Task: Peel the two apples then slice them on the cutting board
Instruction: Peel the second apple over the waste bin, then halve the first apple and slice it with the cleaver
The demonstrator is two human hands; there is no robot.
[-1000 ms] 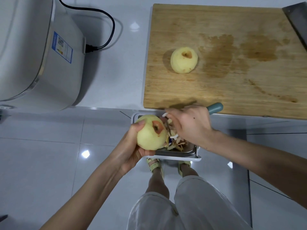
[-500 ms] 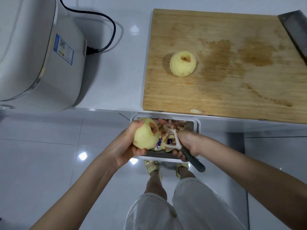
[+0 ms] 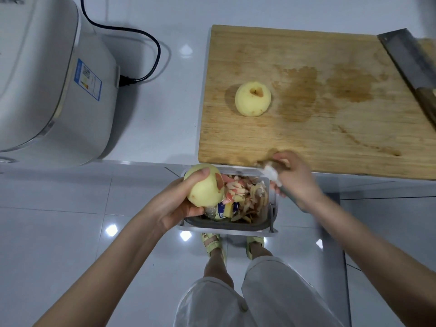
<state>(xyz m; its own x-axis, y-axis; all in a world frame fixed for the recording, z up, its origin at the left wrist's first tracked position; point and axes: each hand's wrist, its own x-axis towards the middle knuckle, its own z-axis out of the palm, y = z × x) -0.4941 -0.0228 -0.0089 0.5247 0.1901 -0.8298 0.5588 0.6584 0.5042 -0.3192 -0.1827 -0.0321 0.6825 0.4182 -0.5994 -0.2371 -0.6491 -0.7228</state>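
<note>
My left hand point(image 3: 169, 206) grips a mostly peeled apple point(image 3: 204, 185) over the waste bin; a patch of red skin remains on its right side. My right hand point(image 3: 295, 178) holds the peeler point(image 3: 271, 173), blurred, at the near edge of the wooden cutting board point(image 3: 306, 138), with its fingertips touching the board's edge. A fully peeled apple point(image 3: 253, 99) rests on the board, left of centre, stem hollow up.
A bin point(image 3: 269, 223) full of peelings stands on the floor below the counter edge. A cleaver point(image 3: 410, 67) lies at the board's right side. A white appliance point(image 3: 47, 79) with a black cord point(image 3: 146, 43) occupies the counter's left. My feet are below the bin.
My right hand has moved up and right from over the bin to the board's near edge, where a peel scrap lay. The left hand has kept the apple over the bin.
</note>
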